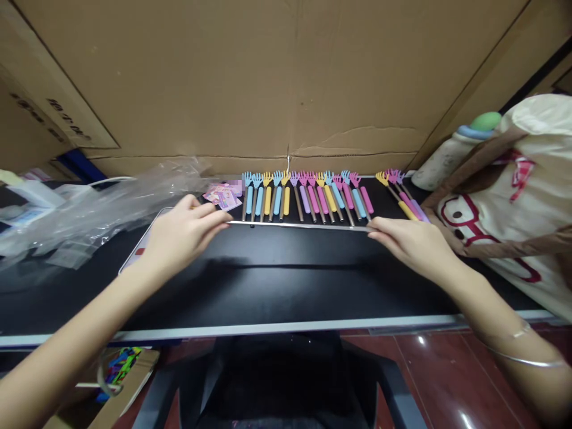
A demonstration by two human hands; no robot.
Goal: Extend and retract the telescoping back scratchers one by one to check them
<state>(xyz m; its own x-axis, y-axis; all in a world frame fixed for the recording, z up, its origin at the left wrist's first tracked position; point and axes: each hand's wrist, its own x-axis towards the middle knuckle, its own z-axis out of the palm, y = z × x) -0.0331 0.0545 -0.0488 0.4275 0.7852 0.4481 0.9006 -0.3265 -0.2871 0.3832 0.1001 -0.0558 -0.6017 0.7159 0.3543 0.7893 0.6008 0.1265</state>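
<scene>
A thin, pale, straight strip (299,226) spans the gap between my hands, raised above the black table, with its shadow below. My left hand (181,229) pinches its left end; my right hand (409,244) pinches the other end. The strip is seen edge-on, so its exact kind is unclear. Just behind it lies a row of back scratchers (311,199) with claw heads in blue, yellow, pink and purple, metal rods and coloured grips. A smaller group of back scratchers (409,202) lies beyond my right hand, its lower ends partly hidden.
Clear plastic bags (102,208) and small printed cards (223,195) lie left, near a partly covered phone-like object (134,256). A bottle (442,158) and a cream cloth bag (504,196) stand right. Cardboard (286,77) walls the back. Below are a chair (277,381) and an open box (129,393).
</scene>
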